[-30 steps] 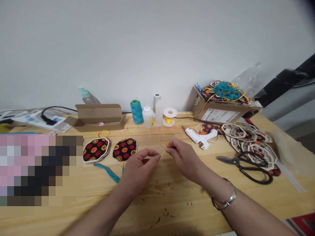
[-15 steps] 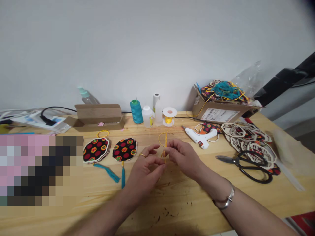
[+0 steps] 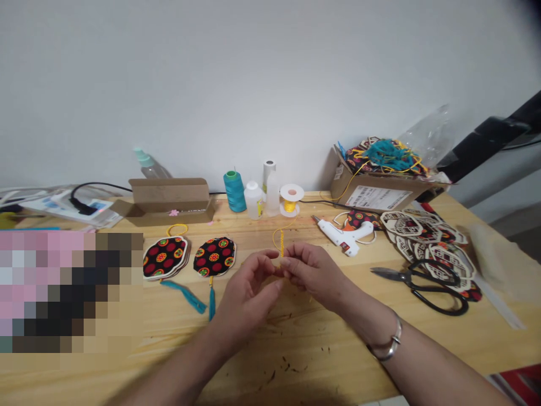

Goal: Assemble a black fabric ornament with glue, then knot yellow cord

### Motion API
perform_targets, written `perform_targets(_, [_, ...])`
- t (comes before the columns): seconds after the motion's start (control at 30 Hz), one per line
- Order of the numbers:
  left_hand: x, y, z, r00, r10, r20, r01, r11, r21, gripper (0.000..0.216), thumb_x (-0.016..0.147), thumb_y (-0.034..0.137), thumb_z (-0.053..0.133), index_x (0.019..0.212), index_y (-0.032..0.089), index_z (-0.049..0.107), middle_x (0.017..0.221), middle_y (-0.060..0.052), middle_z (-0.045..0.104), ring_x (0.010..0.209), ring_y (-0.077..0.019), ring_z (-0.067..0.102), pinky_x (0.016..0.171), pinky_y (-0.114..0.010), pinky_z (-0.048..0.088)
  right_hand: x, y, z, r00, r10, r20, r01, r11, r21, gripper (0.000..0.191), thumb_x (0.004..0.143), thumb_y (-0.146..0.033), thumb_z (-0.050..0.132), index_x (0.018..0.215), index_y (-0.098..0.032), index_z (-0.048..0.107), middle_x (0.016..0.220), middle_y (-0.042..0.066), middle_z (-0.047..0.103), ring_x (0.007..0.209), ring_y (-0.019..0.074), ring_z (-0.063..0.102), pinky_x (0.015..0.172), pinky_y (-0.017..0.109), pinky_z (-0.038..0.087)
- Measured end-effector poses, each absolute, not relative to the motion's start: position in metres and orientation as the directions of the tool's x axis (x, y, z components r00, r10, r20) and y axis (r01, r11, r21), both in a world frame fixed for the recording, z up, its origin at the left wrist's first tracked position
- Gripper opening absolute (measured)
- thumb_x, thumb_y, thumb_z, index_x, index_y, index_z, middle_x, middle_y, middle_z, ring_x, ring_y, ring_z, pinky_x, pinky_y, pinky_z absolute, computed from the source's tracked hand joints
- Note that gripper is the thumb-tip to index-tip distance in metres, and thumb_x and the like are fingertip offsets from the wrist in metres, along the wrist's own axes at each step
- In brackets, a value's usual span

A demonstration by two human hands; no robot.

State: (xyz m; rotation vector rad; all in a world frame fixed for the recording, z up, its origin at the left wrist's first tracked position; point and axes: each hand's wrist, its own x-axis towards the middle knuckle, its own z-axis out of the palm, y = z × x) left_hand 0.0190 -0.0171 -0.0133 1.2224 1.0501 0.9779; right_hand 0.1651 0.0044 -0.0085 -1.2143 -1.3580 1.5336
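A thin yellow cord (image 3: 282,241), braided in its upper part, stands upright between my hands, with a loose loop at its top left. My right hand (image 3: 315,273) pinches the braid between thumb and forefinger. At the cord's lower part, the curled fingers of my left hand (image 3: 253,290) meet my right fingertips; the exact hold there is partly hidden. A short yellow end shows below my right hand. Left of my hands lies a black patterned octagonal piece (image 3: 214,256) with a teal tassel (image 3: 212,304). Beside it is a stack of similar pieces (image 3: 164,257).
Behind my hands stand a yellow cord spool (image 3: 291,193), white bottles (image 3: 254,202) and a teal thread cone (image 3: 235,192). To the right are a glue gun (image 3: 344,234), black-handled scissors (image 3: 422,285), patterned pieces (image 3: 448,262) and a filled cardboard box (image 3: 376,192).
The braid has shifted slightly left and down. My left fingers have curled in closer to my right fingertips, and the loose cord end has swung from the left to below my right hand.
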Motion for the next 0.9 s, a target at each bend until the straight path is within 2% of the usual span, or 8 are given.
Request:
perform_targets(0.07, [0.0185, -0.0162, -0.0131, 0.258, 0.957, -0.131, -0.089, 0.158, 0.983, 0.011, 0.073, 0.021, 0.059, 0.08, 0.021, 0.05, 0.099, -0.003, 0.057, 0.079, -0.0135, 0.057, 0.069, -0.026, 0.044, 0.1658, 0.0051, -0.0103, -0.284, 0.946, -0.154, 0.11, -0.128, -0.986, 0.013, 0.072, -0.023, 0.052, 0.062, -0.017, 0.048, 0.052, -0.006, 0.045, 0.044, 0.0055, 0.036, 0.044, 0.02, 0.027])
perform_targets(0.17, [0.0169, -0.0136, -0.0124, 0.251, 0.951, -0.18, -0.013, 0.189, 0.982, 0.016, 0.077, 0.025, 0.057, 0.092, 0.021, 0.054, 0.079, 0.001, 0.06, 0.064, -0.0109, 0.052, 0.058, -0.022, 0.04, 0.1666, 0.0057, -0.012, -0.29, 0.947, -0.138, 0.177, -0.088, -0.98, 0.015, 0.073, -0.025, 0.052, 0.062, -0.017, 0.049, 0.05, -0.006, 0.044, 0.045, 0.0061, 0.037, 0.045, 0.02, 0.029])
perform_targets(0.3, [0.0152, -0.0107, -0.0105, 0.234, 0.96, -0.152, 0.086, 0.135, 0.987, 0.012, 0.076, 0.025, 0.058, 0.085, 0.019, 0.064, 0.077, 0.001, 0.062, 0.065, -0.0105, 0.05, 0.058, -0.02, 0.037, 0.1674, 0.0058, -0.0115, -0.296, 0.947, -0.127, 0.205, -0.067, -0.977, 0.014, 0.074, -0.024, 0.052, 0.062, -0.016, 0.052, 0.052, -0.005, 0.046, 0.046, 0.0064, 0.038, 0.046, 0.02, 0.029])
perform_targets(0.43, [0.0138, -0.0096, -0.0093, 0.23, 0.955, -0.189, 0.132, 0.162, 0.978, 0.011, 0.075, 0.026, 0.059, 0.075, 0.018, 0.066, 0.063, 0.003, 0.056, 0.056, -0.008, 0.044, 0.051, -0.018, 0.032, 0.1673, 0.0056, -0.008, -0.293, 0.946, -0.138, 0.206, -0.078, -0.975, 0.013, 0.073, -0.023, 0.052, 0.062, -0.016, 0.051, 0.051, -0.005, 0.046, 0.046, 0.0064, 0.037, 0.045, 0.02, 0.029])
perform_targets(0.6, [0.0115, -0.0079, -0.011, 0.265, 0.924, -0.274, 0.049, 0.271, 0.961, 0.015, 0.073, 0.031, 0.062, 0.071, 0.016, 0.065, 0.054, 0.006, 0.046, 0.047, -0.0049, 0.033, 0.043, -0.017, 0.024, 0.1671, 0.0058, -0.0042, -0.289, 0.945, -0.154, 0.198, -0.099, -0.975, 0.012, 0.071, -0.023, 0.053, 0.061, -0.016, 0.051, 0.049, -0.006, 0.046, 0.045, 0.006, 0.037, 0.044, 0.02, 0.028])
perform_targets(0.9, [0.0116, -0.0073, -0.011, 0.247, 0.909, -0.336, 0.005, 0.346, 0.938, 0.015, 0.07, 0.031, 0.065, 0.069, 0.016, 0.064, 0.052, 0.006, 0.047, 0.042, -0.0033, 0.032, 0.039, -0.016, 0.021, 0.1683, 0.0066, -0.0058, -0.316, 0.935, -0.163, 0.165, -0.115, -0.979, 0.012, 0.072, -0.024, 0.055, 0.063, -0.016, 0.052, 0.05, -0.006, 0.046, 0.044, 0.0053, 0.038, 0.044, 0.019, 0.029])
